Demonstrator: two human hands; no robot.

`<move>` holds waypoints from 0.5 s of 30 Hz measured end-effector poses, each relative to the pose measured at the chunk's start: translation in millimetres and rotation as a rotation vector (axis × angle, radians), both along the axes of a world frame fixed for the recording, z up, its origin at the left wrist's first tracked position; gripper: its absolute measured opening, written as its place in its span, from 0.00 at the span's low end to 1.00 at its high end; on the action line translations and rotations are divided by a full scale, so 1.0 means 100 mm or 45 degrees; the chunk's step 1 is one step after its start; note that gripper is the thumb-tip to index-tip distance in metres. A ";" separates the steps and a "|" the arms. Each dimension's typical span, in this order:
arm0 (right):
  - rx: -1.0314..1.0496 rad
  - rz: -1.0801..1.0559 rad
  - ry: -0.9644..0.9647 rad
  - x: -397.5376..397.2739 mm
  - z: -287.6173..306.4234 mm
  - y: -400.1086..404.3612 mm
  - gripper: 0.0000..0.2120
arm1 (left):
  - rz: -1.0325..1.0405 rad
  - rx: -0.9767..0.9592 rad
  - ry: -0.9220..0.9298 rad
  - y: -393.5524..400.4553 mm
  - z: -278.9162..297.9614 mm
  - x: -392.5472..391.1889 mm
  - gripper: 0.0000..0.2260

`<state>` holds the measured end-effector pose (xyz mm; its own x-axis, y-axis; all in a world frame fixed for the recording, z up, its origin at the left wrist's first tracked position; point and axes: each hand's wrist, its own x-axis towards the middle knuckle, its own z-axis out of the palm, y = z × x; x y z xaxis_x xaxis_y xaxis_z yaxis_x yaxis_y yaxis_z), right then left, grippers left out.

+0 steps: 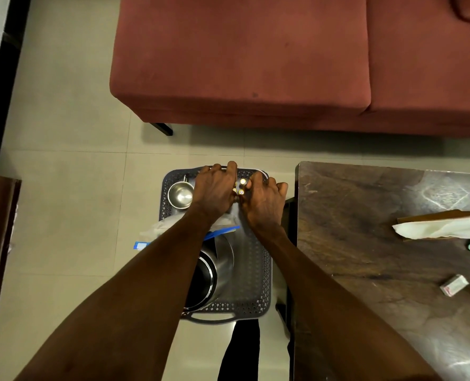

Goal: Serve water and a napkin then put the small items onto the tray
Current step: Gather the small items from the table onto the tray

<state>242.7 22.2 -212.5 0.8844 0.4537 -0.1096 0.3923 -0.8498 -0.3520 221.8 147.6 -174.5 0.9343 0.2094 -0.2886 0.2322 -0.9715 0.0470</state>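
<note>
Your left hand (214, 188) and right hand (264, 199) pinch small batteries (240, 187) over the grey tray (258, 270), beside its steel cup (180, 194) and jug (214, 270); a napkin (437, 228) and small box (454, 284) remain on the desk (365, 243), apparently still to move.

Two bare forearms, no sleeves, left grip (214, 188), right grip (265, 200), dark trousers (239, 353)

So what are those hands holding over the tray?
Both hands seem to pinch a cluster of small yellow-tipped cylinders, perhaps batteries, between the fingertips, above the tray. The exact grip is hidden.
</note>
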 end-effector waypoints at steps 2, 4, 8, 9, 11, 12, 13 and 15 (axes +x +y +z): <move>0.006 0.001 -0.012 0.00 -0.01 0.00 0.26 | -0.015 0.010 0.022 0.00 0.00 0.00 0.24; 0.012 0.000 -0.025 0.00 -0.02 0.01 0.27 | -0.031 0.013 0.048 0.00 -0.01 0.00 0.25; 0.014 -0.012 -0.018 0.01 -0.01 0.00 0.26 | -0.036 0.014 0.067 0.00 0.00 -0.01 0.26; 0.018 -0.007 -0.016 0.01 0.00 0.00 0.26 | -0.043 0.021 0.070 0.00 0.01 -0.02 0.26; 0.023 0.001 -0.010 0.01 0.00 -0.02 0.26 | -0.059 0.034 0.077 -0.01 0.02 -0.01 0.27; 0.023 0.002 -0.003 0.01 0.00 -0.02 0.26 | -0.064 0.038 0.082 -0.01 0.02 -0.01 0.27; 0.021 0.003 0.006 0.01 0.00 -0.03 0.26 | -0.069 0.040 0.085 -0.01 0.03 -0.01 0.27; 0.013 0.003 0.019 0.01 0.00 -0.03 0.27 | -0.079 0.044 0.087 -0.01 0.03 -0.01 0.26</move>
<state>243.7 19.5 -213.0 0.8818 0.4566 -0.1185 0.3885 -0.8454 -0.3666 220.7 147.1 -171.9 0.9242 0.1629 -0.3454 0.1733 -0.9849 -0.0009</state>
